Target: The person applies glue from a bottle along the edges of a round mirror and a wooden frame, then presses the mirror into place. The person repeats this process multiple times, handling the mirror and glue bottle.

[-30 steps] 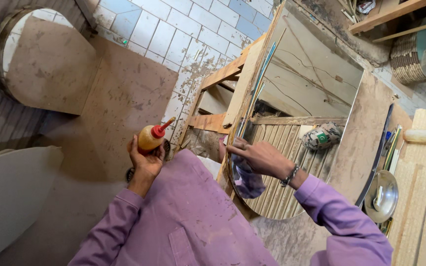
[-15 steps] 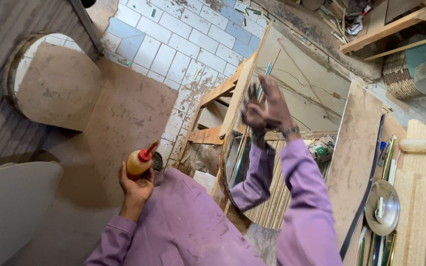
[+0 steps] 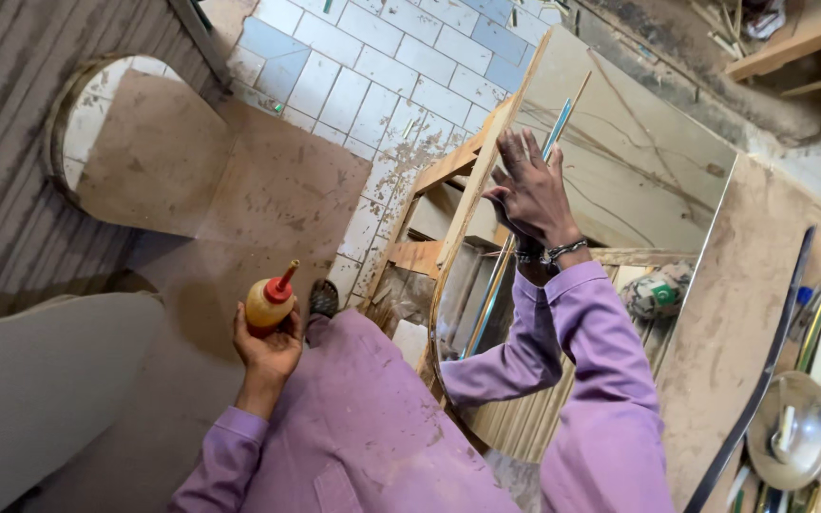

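Bracing the mirror [image 3: 620,190] upright with my right hand [image 3: 532,190] flat on its glass, left hand [image 3: 268,347] gripping the glue bottle [image 3: 270,299] left of it (capped). Gluing step, I'd guess; next needs the nozzle at the mirror's edge.

A dusty workshop in daylight: pale blue and white floor tiles [image 3: 372,57] at twelve o'clock, brown boards [image 3: 277,199] laid over them, corrugated grey sheeting [image 3: 2,142] at nine o'clock, and a wooden shelf [image 3: 791,47] with clutter at two o'clock.
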